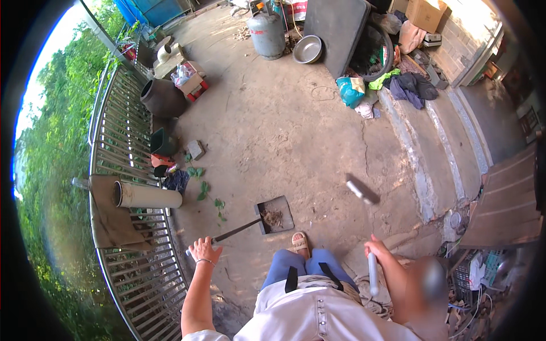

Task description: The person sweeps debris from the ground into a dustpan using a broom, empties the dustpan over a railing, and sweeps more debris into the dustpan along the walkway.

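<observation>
My left hand [202, 250] grips the long handle of a dustpan [284, 216], which lies on the concrete at the lower middle with a small heap of dirt and debris in it. My right hand [375, 247] is closed round the pale handle of a broom [361, 190]. The broom's head, blurred by motion, is to the right of the dustpan and farther out from me. My sandalled foot [300, 243] shows just below the dustpan.
A railing [122, 148] with a white pipe [148, 194], a dark urn [162, 98] and buckets lines the left. A gas cylinder [266, 40], metal basin [307, 49] and clothing piles [409, 88] are at the back. Concrete steps [441, 145] and stacked clutter [478, 267] border the right.
</observation>
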Demonstrator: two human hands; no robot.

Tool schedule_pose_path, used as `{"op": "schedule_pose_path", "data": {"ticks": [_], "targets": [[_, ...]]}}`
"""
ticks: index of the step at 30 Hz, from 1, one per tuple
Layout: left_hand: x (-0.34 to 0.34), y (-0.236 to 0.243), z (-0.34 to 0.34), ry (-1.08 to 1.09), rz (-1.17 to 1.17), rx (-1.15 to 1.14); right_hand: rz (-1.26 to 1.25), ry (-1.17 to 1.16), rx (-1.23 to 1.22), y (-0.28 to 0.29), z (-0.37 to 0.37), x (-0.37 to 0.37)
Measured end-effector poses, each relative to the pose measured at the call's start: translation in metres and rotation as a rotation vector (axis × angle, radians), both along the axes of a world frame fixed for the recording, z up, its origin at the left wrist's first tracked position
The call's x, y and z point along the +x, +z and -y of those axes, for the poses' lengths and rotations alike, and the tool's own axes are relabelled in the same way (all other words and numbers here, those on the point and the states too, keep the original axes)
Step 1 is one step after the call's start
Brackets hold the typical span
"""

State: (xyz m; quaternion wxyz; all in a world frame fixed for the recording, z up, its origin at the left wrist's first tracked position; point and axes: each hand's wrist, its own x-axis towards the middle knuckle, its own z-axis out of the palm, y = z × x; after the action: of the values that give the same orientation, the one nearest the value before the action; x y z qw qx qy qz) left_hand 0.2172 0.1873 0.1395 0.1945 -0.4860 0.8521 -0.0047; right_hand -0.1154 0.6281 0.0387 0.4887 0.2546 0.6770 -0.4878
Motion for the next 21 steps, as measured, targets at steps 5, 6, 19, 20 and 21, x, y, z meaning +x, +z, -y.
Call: {"op": "schedule_pose_path", "data": {"ticks": [5,6,19,20,21], "targets": [[0.015,-0.042,0.014,-0.116,0.014,-0.081,0.164,0.061,-0.155,0.034,-0.063,0.026],[0.016,-0.047,0.018,-0.132,0.024,-0.092,0.188,0.02,-0.183,0.044,-0.076,0.032],[0.011,-0.049,0.008,-0.116,0.065,-0.074,-0.103,-0.269,0.068,0.006,-0.132,0.025],[0.01,-0.049,0.008,-0.128,0.037,-0.082,-0.067,-0.236,0.119,-0.006,-0.124,0.022],[0.01,-0.049,0.008,-0.122,0.043,-0.093,-0.025,-0.201,0.194,-0.018,-0.115,0.021]]}}
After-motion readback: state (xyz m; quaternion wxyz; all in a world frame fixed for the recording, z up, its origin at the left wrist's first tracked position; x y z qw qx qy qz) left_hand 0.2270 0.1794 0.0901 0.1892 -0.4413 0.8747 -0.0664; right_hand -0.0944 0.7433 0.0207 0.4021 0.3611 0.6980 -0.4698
